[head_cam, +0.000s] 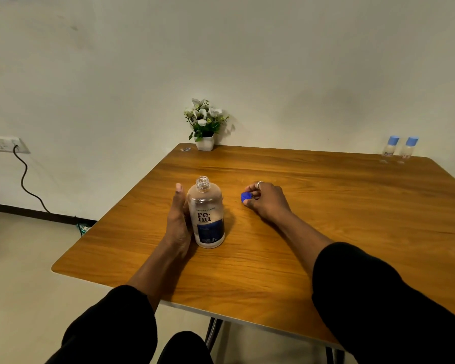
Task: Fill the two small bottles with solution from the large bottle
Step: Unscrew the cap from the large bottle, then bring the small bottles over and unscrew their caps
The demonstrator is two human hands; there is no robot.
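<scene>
Blue cap (246,197), off and pinched by fingers of the right hand (267,200), sits just beside the open large bottle (207,215), gripped upright mid-surface (313,248) by the left hand (177,222), evidently steadied for pouring; two small bottles (389,147) (409,148) stand capped at the far right corner.

The wooden tabletop (300,240) has rounded corners and a grain running across it. Near its middle the large bottle (206,214) stands upright, uncapped, with the left hand (177,222) holding it from the side. Just to its right, the right hand (267,199) rests on the wood and pinches a blue cap (246,197). At the far right corner, 2 small bottles (390,148) stand side by side, capped. A white flower pot (204,141) sits at the far edge.
</scene>
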